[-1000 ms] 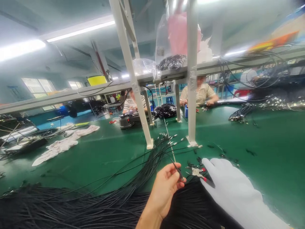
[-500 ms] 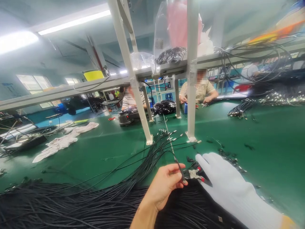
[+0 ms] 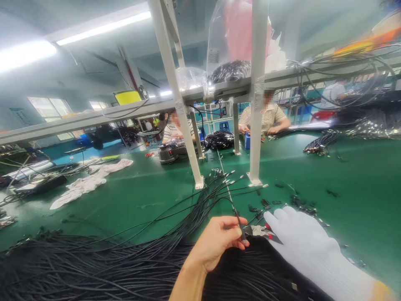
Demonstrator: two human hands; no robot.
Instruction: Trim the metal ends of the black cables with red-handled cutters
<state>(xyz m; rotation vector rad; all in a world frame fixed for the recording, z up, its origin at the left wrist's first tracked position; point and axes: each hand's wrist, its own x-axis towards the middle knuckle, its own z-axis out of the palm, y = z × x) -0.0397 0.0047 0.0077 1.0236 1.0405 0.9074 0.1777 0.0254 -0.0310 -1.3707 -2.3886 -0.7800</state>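
Black cable [image 3: 230, 196] sits pinched in the bare left hand [image 3: 216, 246] — the gloved right hand [image 3: 300, 242] grips red-handled cutters [image 3: 260, 230], best closed squarely, clear of fingertips.

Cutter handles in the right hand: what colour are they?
Red, best in the head view: the handles of the cutters peek from the white-gloved right hand.

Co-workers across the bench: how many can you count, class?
2: one in a striped shirt behind the upright post, another by the slanted post. A blurred figure far right may be a third.
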